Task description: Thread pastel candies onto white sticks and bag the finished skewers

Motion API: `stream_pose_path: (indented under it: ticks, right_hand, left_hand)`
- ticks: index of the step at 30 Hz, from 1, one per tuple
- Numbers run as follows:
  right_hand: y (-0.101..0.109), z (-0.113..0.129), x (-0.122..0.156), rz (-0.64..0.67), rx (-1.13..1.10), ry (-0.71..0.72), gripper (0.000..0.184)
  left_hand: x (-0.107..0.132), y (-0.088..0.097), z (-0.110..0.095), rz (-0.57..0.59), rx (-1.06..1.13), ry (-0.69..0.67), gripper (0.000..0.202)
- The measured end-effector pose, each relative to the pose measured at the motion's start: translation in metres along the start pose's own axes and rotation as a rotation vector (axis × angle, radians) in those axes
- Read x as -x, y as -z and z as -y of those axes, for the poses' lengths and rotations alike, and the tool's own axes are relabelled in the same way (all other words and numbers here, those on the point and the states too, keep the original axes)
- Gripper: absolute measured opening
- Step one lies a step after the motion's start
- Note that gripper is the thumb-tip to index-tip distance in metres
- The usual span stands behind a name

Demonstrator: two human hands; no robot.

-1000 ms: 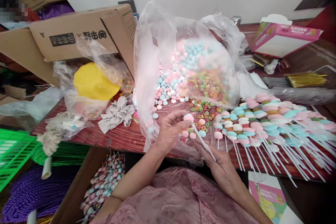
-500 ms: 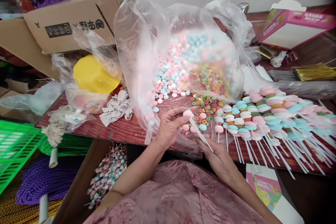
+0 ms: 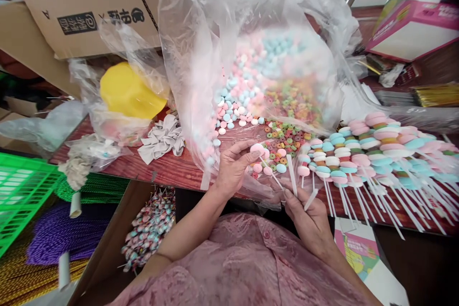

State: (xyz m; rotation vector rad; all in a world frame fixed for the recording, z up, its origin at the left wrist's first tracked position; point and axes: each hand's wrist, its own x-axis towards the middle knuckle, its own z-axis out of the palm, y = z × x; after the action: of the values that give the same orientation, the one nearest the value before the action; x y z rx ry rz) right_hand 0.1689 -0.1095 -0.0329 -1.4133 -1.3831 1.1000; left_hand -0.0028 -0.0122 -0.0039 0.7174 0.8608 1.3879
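Note:
My left hand [image 3: 232, 168] pinches a round pink marshmallow [image 3: 257, 149] between thumb and fingertips. A thin white stick [image 3: 273, 175] runs from that marshmallow down to my right hand [image 3: 309, 216], whose fingers are closed on its lower end. The same hand also holds a wider, flat-looking white tube [image 3: 292, 176], which points up and away from the stick. Just beyond my hands lie loose pink and blue marshmallows [image 3: 281, 168] and small coloured rings [image 3: 287, 136]. To the right is a pile of finished-looking marshmallow skewers [image 3: 358, 153] on white sticks.
A large clear plastic bag [image 3: 193, 57] spreads around the loose marshmallows. A yellow bowl-like object [image 3: 129, 91], crumpled grey cloth [image 3: 163, 139] and cardboard box [image 3: 103, 14] are at left. Below stands a box of wrapped skewers [image 3: 148, 229], beside a green basket [image 3: 25, 201].
The wide white tube has come away from the marshmallow and now tilts upright in my right hand, leaving the thin stick bare. My left hand keeps its pinch. The view has shifted slightly.

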Motion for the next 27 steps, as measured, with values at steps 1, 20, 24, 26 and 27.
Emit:
stream_pose_path:
  ticks: [1,20,24,26,27]
  right_hand:
    - [0.0,-0.001,0.002,-0.016,-0.015,-0.002,0.041]
    - [0.004,0.003,0.003,0.023,0.087,0.101,0.025]
    - [0.006,0.0,-0.001,0.042,0.087,0.089,0.024]
    - [0.005,-0.001,-0.003,0.025,0.06,0.082,0.023]
    - [0.004,-0.001,-0.004,0.009,0.039,0.077,0.023]
  left_hand:
    - [-0.001,0.003,0.001,0.004,-0.067,-0.074,0.028]
    - [-0.002,0.014,0.003,0.033,-0.037,-0.042,0.03]
    - [-0.005,0.016,0.007,0.049,-0.257,-0.208,0.028]
    - [-0.005,0.016,0.007,0.056,-0.356,-0.299,0.024]
    - [-0.004,0.015,0.007,0.056,-0.395,-0.342,0.022]
